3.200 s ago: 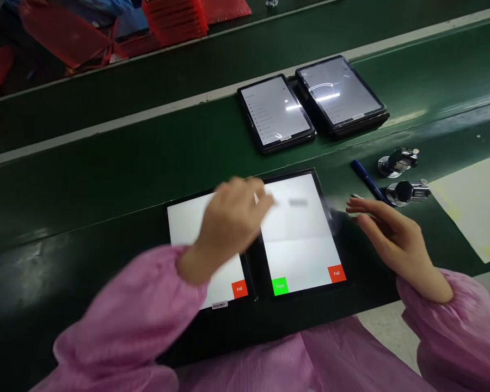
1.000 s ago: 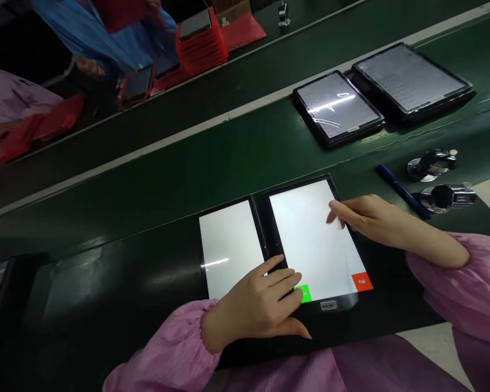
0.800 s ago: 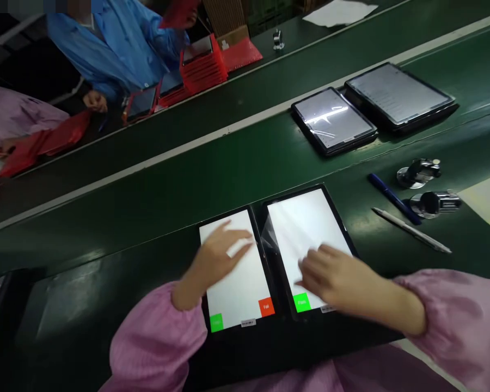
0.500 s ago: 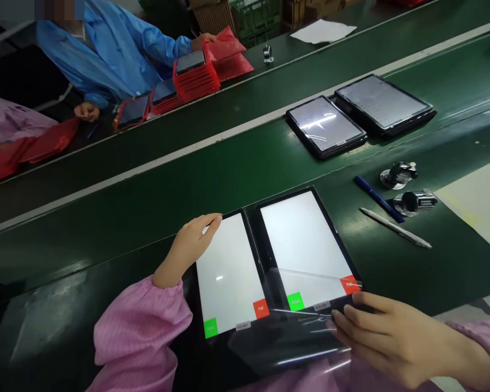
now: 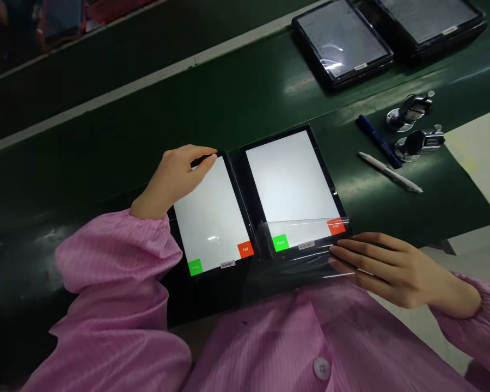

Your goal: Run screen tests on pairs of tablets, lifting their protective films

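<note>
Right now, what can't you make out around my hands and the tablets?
In the head view:
Left tablet: upper left corner hidden behind your left hand.
Its barcode label: print too small to read.
Right hand: its back and fingers hide whether it grips the clear film.
Far right tablet: cut off by the top edge.
Paper sheet: cut off by the right edge.

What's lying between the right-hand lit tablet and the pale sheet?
In the head view, a white pen, a blue pen and two metal fittings lie between that lit tablet and the pale sheet.
</note>
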The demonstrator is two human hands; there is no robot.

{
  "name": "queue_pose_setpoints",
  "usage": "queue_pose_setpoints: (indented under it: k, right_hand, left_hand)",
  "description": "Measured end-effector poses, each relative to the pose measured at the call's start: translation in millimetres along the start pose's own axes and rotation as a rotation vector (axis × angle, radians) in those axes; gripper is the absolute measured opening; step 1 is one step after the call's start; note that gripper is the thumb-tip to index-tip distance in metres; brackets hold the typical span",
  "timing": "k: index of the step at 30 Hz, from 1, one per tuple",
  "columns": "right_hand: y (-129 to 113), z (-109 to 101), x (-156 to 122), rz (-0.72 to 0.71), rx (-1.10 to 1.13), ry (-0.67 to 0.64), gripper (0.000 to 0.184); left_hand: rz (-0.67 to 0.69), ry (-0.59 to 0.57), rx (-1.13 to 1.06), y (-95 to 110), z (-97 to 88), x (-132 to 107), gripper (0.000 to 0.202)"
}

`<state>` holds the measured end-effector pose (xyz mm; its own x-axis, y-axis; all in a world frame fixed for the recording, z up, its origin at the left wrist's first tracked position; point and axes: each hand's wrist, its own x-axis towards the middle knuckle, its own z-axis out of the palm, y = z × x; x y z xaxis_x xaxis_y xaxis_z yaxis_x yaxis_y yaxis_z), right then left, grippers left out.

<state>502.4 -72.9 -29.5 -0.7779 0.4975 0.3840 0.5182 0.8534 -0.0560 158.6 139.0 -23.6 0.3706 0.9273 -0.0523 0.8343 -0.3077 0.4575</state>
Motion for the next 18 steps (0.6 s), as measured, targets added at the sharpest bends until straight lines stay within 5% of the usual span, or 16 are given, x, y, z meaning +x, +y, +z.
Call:
queue_pose_setpoints:
  k: [4, 10, 14, 18]
  right_hand:
    - [-3, 2, -4, 0.044, 0.007, 0.045, 0.023]
    - [-2, 5, -6, 0.056, 0.037, 0.066, 0.022]
    - [5, 6, -8, 0.031, 0.079, 0.063, 0.022]
    - [11, 5, -5, 0.001, 0.081, 0.059, 0.024]
  left_hand:
    - [0.175, 0.097, 0.155, 0, 1.7, -28, 0.036]
    - [0.553, 0.134, 0.269, -23, -2.9, -129, 0.016]
    - [0.545, 0.099, 0.25, -33, 0.3, -185, 0.009]
    - [0.479, 0.178, 0.273, -34, 13.5, -209, 0.007]
